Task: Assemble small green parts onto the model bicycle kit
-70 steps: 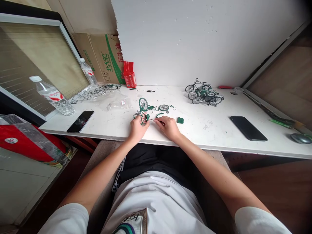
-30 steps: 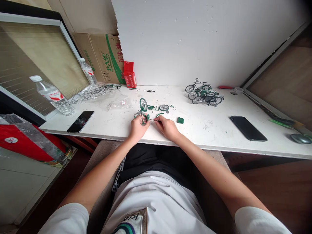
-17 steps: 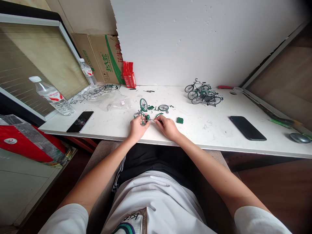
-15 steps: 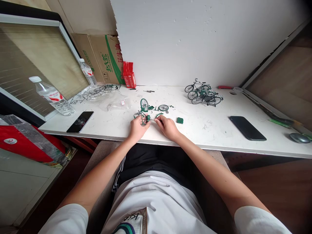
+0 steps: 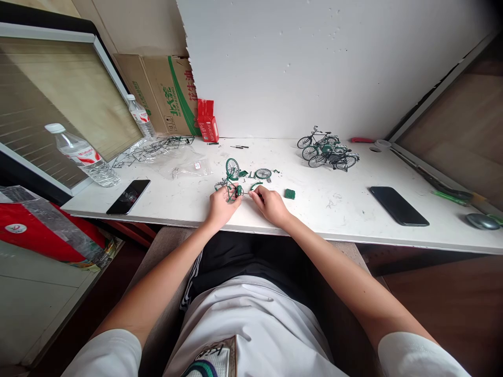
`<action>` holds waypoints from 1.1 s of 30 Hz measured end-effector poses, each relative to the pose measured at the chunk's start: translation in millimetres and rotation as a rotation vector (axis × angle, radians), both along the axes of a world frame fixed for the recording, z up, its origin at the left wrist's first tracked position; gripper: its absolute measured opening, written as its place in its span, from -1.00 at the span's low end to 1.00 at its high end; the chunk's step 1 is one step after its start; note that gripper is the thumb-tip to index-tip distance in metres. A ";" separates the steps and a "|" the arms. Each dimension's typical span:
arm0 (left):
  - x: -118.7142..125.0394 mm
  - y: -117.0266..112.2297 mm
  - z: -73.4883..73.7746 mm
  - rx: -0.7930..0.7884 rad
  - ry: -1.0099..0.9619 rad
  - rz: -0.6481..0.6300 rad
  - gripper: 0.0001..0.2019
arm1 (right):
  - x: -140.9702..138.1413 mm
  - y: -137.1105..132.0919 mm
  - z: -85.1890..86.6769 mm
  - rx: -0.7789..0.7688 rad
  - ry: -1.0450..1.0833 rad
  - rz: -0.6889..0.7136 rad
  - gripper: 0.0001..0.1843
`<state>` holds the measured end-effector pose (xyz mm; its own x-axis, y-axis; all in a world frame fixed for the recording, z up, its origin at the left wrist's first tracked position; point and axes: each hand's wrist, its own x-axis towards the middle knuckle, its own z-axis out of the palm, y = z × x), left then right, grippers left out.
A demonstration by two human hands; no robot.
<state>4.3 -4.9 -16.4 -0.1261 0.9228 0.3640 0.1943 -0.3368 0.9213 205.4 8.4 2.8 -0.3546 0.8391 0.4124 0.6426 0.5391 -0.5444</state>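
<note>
My left hand point(image 5: 221, 206) is closed on a small green model bicycle frame point(image 5: 232, 189) near the front of the white table point(image 5: 338, 204). My right hand point(image 5: 270, 204) pinches a thin dark tool point(image 5: 247, 194) whose tip points at the frame. Just beyond lie two loose spoked wheels point(image 5: 232, 168) point(image 5: 263, 173), small green parts, and a green block point(image 5: 290, 193). Finished green model bicycles point(image 5: 327, 151) stand in a cluster at the back right.
Two black phones point(image 5: 128, 196) point(image 5: 398, 206) lie on the table. Water bottles point(image 5: 83, 155) point(image 5: 138, 116), plastic bags with parts frames point(image 5: 157, 149), a red box point(image 5: 208, 124) and a cardboard carton point(image 5: 165, 91) are at the left and back. A computer mouse point(image 5: 482, 221) and tools sit at the far right.
My right hand has crept slightly left, toward the frame held by my left hand. Little else differs; the view has shifted a touch.
</note>
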 end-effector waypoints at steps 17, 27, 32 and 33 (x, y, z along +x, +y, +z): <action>-0.3 3.6 -5.1 0.060 0.066 0.026 -0.56 | -4.6 -8.7 5.2 -0.049 -0.081 0.032 -0.81; -2.4 4.9 2.0 0.009 -0.032 0.037 -0.55 | -3.9 -5.9 0.1 0.062 -0.052 0.005 -0.81; -3.4 7.0 -0.1 0.002 -0.045 0.002 -0.55 | -3.1 -3.9 -2.3 0.127 -0.050 0.010 -0.78; -3.5 7.2 -0.8 0.003 -0.038 -0.001 -0.55 | -3.0 -3.6 -3.0 0.138 -0.045 0.012 -0.79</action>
<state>0.8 2.3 -17.2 -0.1391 0.9218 0.3620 0.1585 -0.3401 0.9269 202.4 4.9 -0.2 -0.3853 0.7710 0.5070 0.6577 0.6149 -0.4352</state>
